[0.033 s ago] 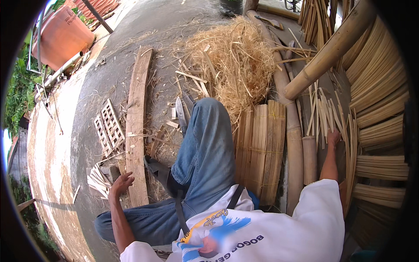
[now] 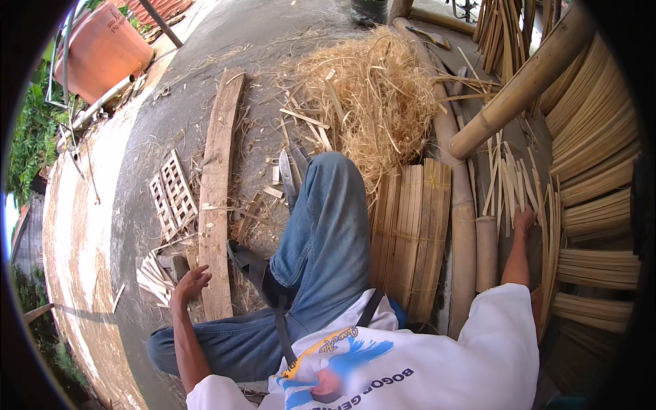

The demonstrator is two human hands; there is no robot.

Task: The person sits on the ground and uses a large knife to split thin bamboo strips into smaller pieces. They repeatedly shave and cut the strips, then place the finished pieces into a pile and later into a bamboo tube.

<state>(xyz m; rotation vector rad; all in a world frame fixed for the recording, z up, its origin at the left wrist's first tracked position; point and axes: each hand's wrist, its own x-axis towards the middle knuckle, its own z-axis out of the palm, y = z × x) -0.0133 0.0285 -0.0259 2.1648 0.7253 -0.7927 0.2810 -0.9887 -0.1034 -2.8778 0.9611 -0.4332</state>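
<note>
My left hand (image 2: 190,284) hovers at the lower left beside a long wooden plank (image 2: 219,178), its fingers apart and nothing in them. Close to it lie a bundle of thin pale strips (image 2: 156,279) and a small dark block (image 2: 180,267). On the right, my right hand (image 2: 524,220) has its fingers closed at the near end of a loose spread of bamboo strips (image 2: 509,179); its fingertips are partly hidden. A knife (image 2: 287,172) with a broad blade lies on the floor by my raised knee, its handle partly covered by my leg.
A heap of curly shavings (image 2: 376,96) lies ahead. Tied wooden slats (image 2: 412,232) sit right of my leg, alongside a bamboo pole (image 2: 462,246). Another thick pole (image 2: 519,85) slants across the upper right. Stacked strip bundles (image 2: 594,260) line the right; a woven lattice piece (image 2: 174,195) lies left.
The whole view has shifted slightly. Both hands stay in nearly the same places, the left with fingers apart and the right at the bamboo strips.
</note>
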